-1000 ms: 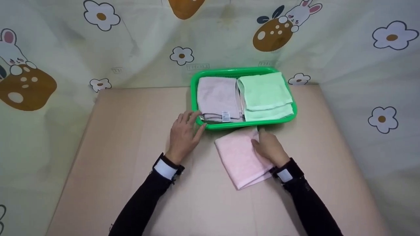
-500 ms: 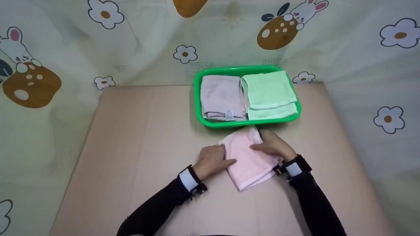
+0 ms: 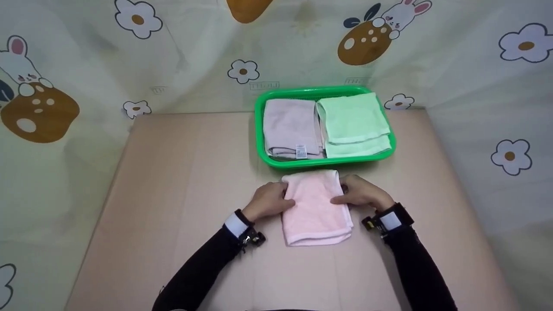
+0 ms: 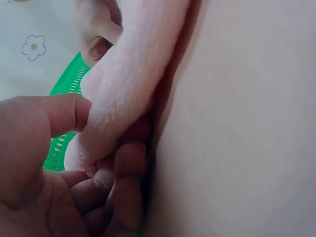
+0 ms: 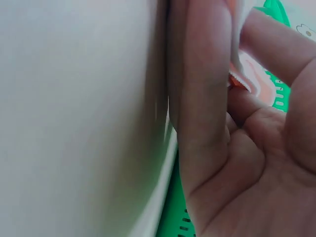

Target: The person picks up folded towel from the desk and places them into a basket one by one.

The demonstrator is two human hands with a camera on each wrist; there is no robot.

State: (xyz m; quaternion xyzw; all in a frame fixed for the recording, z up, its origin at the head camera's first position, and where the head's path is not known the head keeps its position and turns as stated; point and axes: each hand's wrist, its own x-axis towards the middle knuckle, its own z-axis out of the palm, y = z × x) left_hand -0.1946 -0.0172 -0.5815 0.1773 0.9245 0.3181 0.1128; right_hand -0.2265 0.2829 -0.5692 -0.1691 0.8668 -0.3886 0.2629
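A folded pink towel (image 3: 315, 211) lies in front of the basket, its long sides running toward the person. My left hand (image 3: 268, 199) pinches its left edge, thumb on top and fingers tucked beneath, as the left wrist view shows with the towel's fold (image 4: 123, 79) between them. On the opposite edge my right hand (image 3: 362, 192) grips the towel the same way. In the right wrist view the fingers (image 5: 205, 98) lie under the cloth and the thumb (image 5: 276, 44) over it.
A green plastic basket (image 3: 326, 163) stands just beyond the towel. Inside it a folded grey-lilac towel (image 3: 289, 125) with a white tag sits left of a folded light green towel (image 3: 354, 119). A patterned curtain (image 3: 194, 56) hangs behind the table (image 3: 173, 194).
My left hand has come from the basket's front left corner to the pink towel and taken its left edge. The towel has turned from slanted to nearly straight. The basket's towels stay put.
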